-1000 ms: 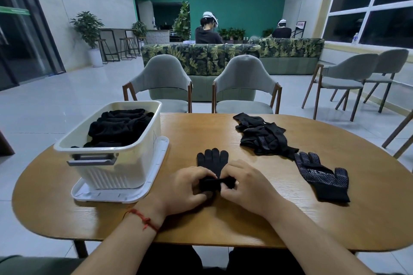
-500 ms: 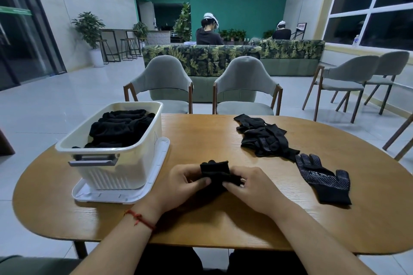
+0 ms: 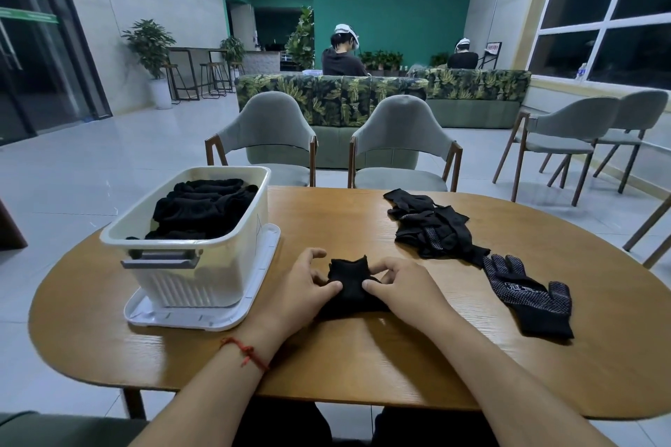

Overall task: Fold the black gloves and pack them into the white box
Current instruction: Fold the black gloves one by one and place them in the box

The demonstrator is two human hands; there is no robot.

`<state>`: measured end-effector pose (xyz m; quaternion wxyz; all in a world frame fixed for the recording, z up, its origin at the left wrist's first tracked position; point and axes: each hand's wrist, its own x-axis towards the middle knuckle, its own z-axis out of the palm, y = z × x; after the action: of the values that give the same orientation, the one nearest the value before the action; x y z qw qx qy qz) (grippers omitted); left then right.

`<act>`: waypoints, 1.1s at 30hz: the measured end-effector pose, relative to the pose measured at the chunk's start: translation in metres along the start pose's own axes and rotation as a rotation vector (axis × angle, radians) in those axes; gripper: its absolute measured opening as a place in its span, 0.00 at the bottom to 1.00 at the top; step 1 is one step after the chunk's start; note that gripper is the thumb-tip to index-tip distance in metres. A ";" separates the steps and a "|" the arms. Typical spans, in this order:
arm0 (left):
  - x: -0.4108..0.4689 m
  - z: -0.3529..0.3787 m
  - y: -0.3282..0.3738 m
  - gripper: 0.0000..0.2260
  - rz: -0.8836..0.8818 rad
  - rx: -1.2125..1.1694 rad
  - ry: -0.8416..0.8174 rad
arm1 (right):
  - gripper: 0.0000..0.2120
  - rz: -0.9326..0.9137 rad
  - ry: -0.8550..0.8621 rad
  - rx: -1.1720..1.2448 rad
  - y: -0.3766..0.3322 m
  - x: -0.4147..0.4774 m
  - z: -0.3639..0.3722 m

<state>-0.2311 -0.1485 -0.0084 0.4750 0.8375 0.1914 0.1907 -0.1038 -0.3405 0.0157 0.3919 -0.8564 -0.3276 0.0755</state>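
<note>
Here, the white ribbed plastic box (image 3: 203,276) stands on the left of the oval wooden table (image 3: 363,359), set on a flat white lid (image 3: 256,301) that sticks out beneath it. Inside it lie folded black knit gloves (image 3: 203,209), stacked to just under the rim.

The black glove bundle (image 3: 349,281) being worked on sits on the table just right of the box, directly between both hands. The left hand (image 3: 297,287) pinches its left side, thumb on top and fingers curled at the far edge. The right hand (image 3: 403,287) pinches the right side in the same way. The two thumb tips nearly meet over the cloth.

Farther back on the right lies a loose heap of black gloves (image 3: 432,229). Just beside the heap, nearer the right edge, a single black glove with white grip dots (image 3: 526,296) lies flat, fingers pointing away. A red string bracelet (image 3: 247,352) circles the left wrist. Two grey padded chairs (image 3: 268,131) stand at the table's far side.
</note>
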 end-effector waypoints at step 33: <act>-0.023 -0.006 0.010 0.03 0.464 0.314 0.075 | 0.03 -0.387 -0.117 0.095 0.000 -0.011 -0.003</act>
<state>-0.2523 -0.1604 -0.0003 0.2757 0.9145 0.0392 0.2934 -0.1112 -0.3488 0.0160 0.4194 -0.7522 -0.5043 0.0637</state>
